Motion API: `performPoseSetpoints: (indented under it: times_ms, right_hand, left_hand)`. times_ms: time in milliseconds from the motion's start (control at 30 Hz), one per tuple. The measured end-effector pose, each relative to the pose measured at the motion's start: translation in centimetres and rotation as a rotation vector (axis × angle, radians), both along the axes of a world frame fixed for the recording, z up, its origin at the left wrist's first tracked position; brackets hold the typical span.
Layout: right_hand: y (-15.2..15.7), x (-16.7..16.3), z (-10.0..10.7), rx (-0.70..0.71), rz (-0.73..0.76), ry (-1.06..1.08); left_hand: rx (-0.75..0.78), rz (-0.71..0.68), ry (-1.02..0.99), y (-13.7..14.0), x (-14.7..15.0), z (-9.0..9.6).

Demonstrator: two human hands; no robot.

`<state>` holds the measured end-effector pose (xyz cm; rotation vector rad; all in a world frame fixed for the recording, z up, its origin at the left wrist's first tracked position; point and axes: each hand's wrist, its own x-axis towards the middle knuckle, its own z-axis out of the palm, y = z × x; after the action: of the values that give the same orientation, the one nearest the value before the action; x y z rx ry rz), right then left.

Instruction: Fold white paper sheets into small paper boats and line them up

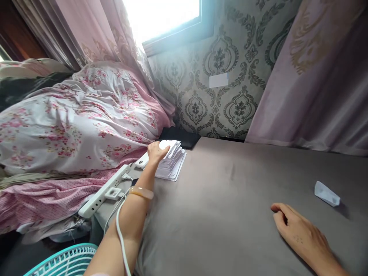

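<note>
My left hand (pixel 156 152) reaches forward to a stack of white papers (pixel 172 165) at the far left of the grey-covered surface. Its thumb lies across the top of the stack and its fingers go round the left side, partly hidden. The sheets are uneven and lean a little. A pale bangle (pixel 141 192) circles my left wrist. At the right, my right hand (pixel 301 232) is low over the grey cover, its thumb and index finger curled together with nothing visible in them. Just beyond it is a small folded white paper (pixel 327 193).
A white power strip (pixel 105 191) with plugs and cords lies left of my forearm; one white cord (pixel 120 234) crosses the arm. A turquoise fan guard (pixel 67 260) stands at lower left. Beyond are flowered bedding (pixel 77 119), a black flat object (pixel 179 137) and curtains (pixel 316 88).
</note>
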<state>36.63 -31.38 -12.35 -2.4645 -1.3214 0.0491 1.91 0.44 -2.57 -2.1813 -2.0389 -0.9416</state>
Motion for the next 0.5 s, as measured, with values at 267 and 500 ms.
performPoseSetpoints:
  times_ms: [267,500]
  right_hand:
    - [-0.1,0.2,-0.2,-0.023,0.007,0.014]
    - [-0.1,-0.2,0.0,-0.030,0.019,0.005]
  left_hand:
    - [-0.301,0.115,0.022,1.8,1.7,0.0]
    - [-0.301,0.106,-0.065,2.5,1.4,-0.5]
